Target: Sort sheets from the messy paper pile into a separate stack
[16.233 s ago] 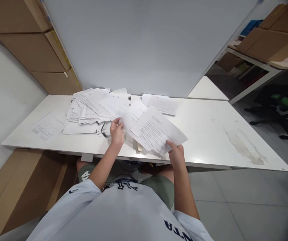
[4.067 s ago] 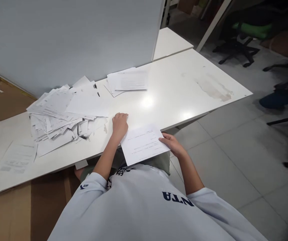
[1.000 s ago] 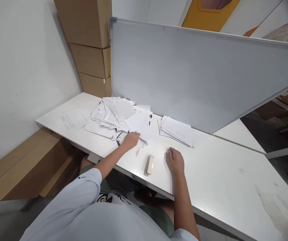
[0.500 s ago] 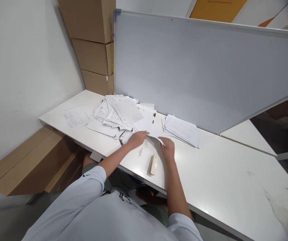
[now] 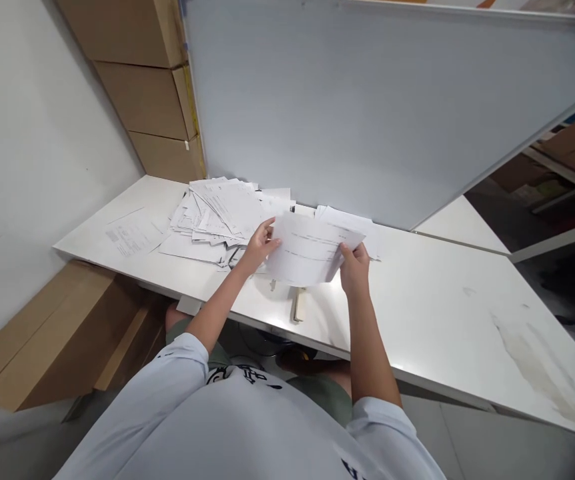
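A printed sheet of paper (image 5: 310, 248) is raised above the table, tilted and slightly curved, with lines of text facing me. My left hand (image 5: 258, 249) pinches its left edge between thumb and fingers. At the right edge, my right hand (image 5: 355, 268) is closed on it, thumb on the near face. Whether it is one sheet or a few, I cannot tell. Below the paper lies a cream stapler (image 5: 299, 308), its far end covered by the sheet. A messy pile of papers (image 5: 222, 205) spreads behind my left hand. Another paper stack (image 5: 350, 219) is partly hidden behind the held sheet.
The white table (image 5: 417, 313) runs along a leaning whiteboard (image 5: 347, 107). Cardboard boxes (image 5: 142, 100) are stacked at the back left, and another cardboard box (image 5: 62, 320) stands by the table's left end. A printed sheet (image 5: 135, 235) lies at the left. Stains mark the table's right end.
Both hands have lifted the paper off the table and spread apart, so its printed face now shows. The held sheet now covers part of the right stack and the stapler. The view has shifted.
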The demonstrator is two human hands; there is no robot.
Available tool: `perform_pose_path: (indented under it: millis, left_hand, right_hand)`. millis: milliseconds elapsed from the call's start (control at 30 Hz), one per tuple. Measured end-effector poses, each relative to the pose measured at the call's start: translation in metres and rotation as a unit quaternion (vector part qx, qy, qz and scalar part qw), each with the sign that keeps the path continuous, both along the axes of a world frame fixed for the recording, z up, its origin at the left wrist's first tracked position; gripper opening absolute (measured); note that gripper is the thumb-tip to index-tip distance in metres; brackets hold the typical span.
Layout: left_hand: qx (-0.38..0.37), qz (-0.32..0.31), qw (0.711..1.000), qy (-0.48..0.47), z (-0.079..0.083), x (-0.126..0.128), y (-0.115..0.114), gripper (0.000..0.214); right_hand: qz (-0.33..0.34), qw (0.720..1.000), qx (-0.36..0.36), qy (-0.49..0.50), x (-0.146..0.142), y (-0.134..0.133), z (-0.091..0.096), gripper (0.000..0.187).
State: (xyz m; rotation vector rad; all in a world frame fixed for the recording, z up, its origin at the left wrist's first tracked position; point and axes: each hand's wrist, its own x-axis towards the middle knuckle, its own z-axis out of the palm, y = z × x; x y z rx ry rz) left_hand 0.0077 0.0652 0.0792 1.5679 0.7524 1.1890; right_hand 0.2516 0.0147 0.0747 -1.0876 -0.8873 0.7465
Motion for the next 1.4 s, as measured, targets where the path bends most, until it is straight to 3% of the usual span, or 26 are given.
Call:
perform_pose_path:
  millis: [133, 333, 433, 600, 767, 967, 1067, 1167, 1267, 1333, 1400]
  left_hand:
    - [-0.022, 0.003, 0.999, -0.04, 0.001, -0.027, -0.02, 0.051]
    - [0.058, 0.175, 0.982, -0.028, -0.022, -0.088, -0.058, 0.04]
    - [0.069, 0.215, 0.974, -0.007, -0.037, -0.108, -0.064, 0.039]
    - [0.015, 0.21, 0.977, -0.02, -0.04, -0.106, -0.067, 0.035]
    - [0.073, 0.26, 0.962, -0.03, -0.025, -0.101, -0.083, 0.032]
    - [0.018, 0.315, 0.948, -0.043, -0.057, -0.109, -0.101, 0.036]
    - [0.039, 0.344, 0.935, -0.074, -0.06, -0.105, -0.111, 0.034]
    - [0.06, 0.244, 0.963, -0.101, -0.043, -0.095, -0.119, 0.041]
    - [-0.001, 0.042, 0.998, 0.039, -0.025, -0.08, -0.122, 0.04]
    - [-0.034, -0.042, 0.981, 0.186, -0.019, -0.064, -0.126, 0.039]
    - [-0.02, -0.07, 0.952, 0.297, -0.02, -0.045, -0.133, 0.039]
  right_hand:
    - [0.026, 0.999, -0.007, 0.018, -0.026, -0.009, -0.007, 0.04]
    - [0.115, 0.99, -0.046, -0.063, -0.082, -0.04, -0.018, 0.033]
    - [0.155, 0.98, -0.067, -0.103, -0.101, -0.047, -0.023, 0.029]
    - [0.146, 0.979, -0.112, -0.09, -0.107, -0.054, -0.021, 0.022]
    - [0.085, 0.987, -0.093, -0.095, -0.106, -0.084, -0.011, 0.023]
    - [0.183, 0.958, -0.078, -0.205, -0.128, -0.125, -0.008, 0.024]
    - [0.175, 0.957, -0.095, -0.212, -0.12, -0.153, -0.008, 0.025]
    - [0.107, 0.963, -0.169, -0.18, -0.086, -0.184, -0.017, 0.028]
    - [0.052, 0.958, -0.249, -0.135, -0.045, -0.209, -0.044, 0.042]
    - [0.037, 0.953, -0.283, -0.105, -0.022, -0.222, -0.066, 0.051]
    - [0.027, 0.949, -0.303, -0.084, -0.008, -0.231, -0.084, 0.055]
